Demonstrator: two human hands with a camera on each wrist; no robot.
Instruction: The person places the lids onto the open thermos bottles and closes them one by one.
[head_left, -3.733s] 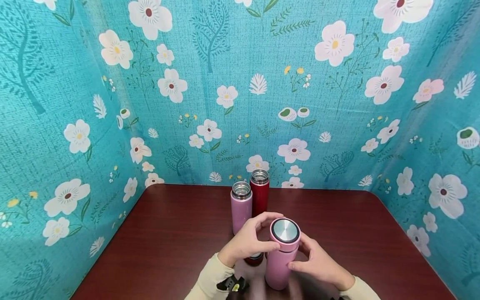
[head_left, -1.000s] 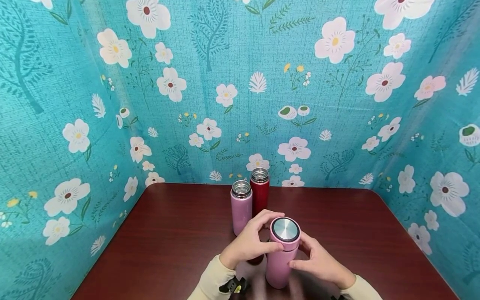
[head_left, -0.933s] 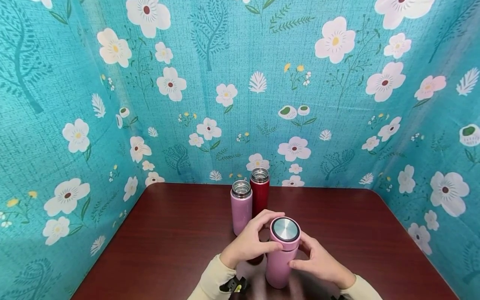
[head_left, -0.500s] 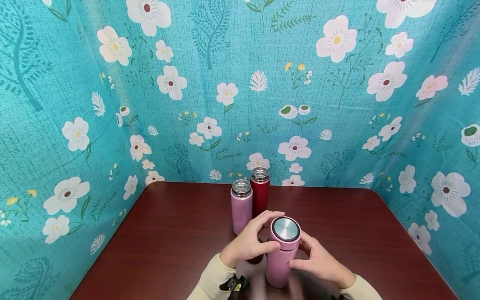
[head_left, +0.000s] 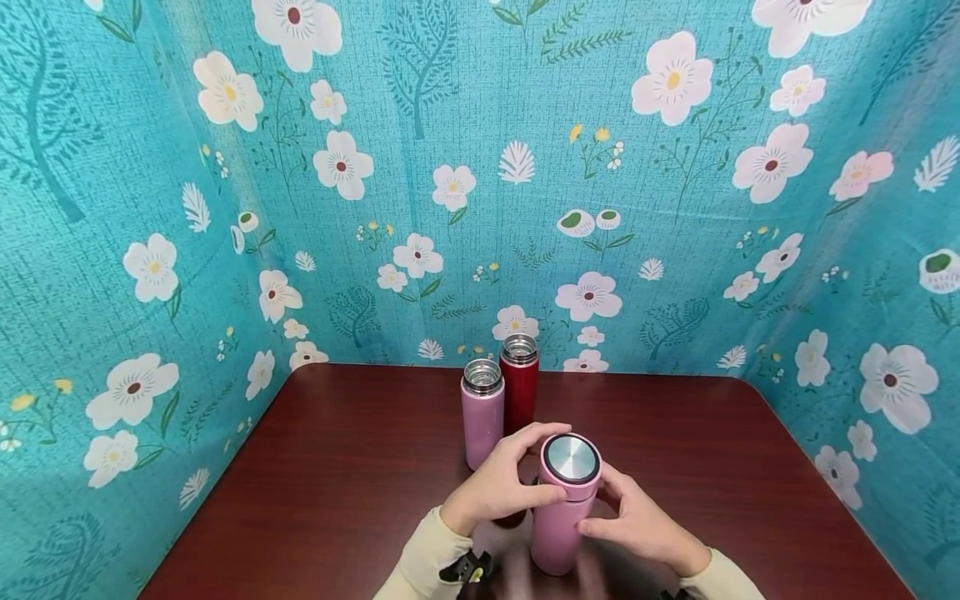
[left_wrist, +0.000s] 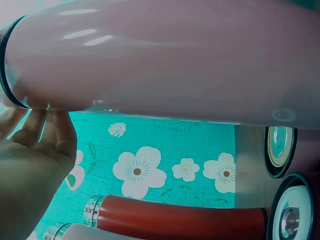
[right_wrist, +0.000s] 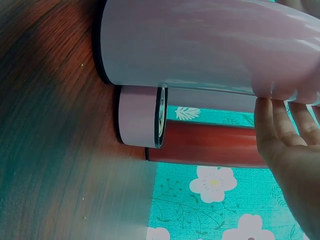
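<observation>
A pink thermos with a steel-topped lid stands upright near the front of the table. My left hand grips the lid from the left, thumb in front and fingers behind. Lower down, my right hand holds the thermos body from the right; its fingers curl behind it in the right wrist view. Beyond stand a second pink thermos and a red thermos, both uncapped with bare steel necks. A loose pink lid and a loose red lid rest close behind the held thermos.
The dark red-brown wooden table ends at a teal flowered cloth, which hangs behind it and at both sides. In the head view my left hand and the held thermos mostly hide the loose lids.
Both hands keep the same hold on the pink thermos. My left thumb has shifted slightly to the right along the lid since half a second ago. The other thermoses have not moved.
</observation>
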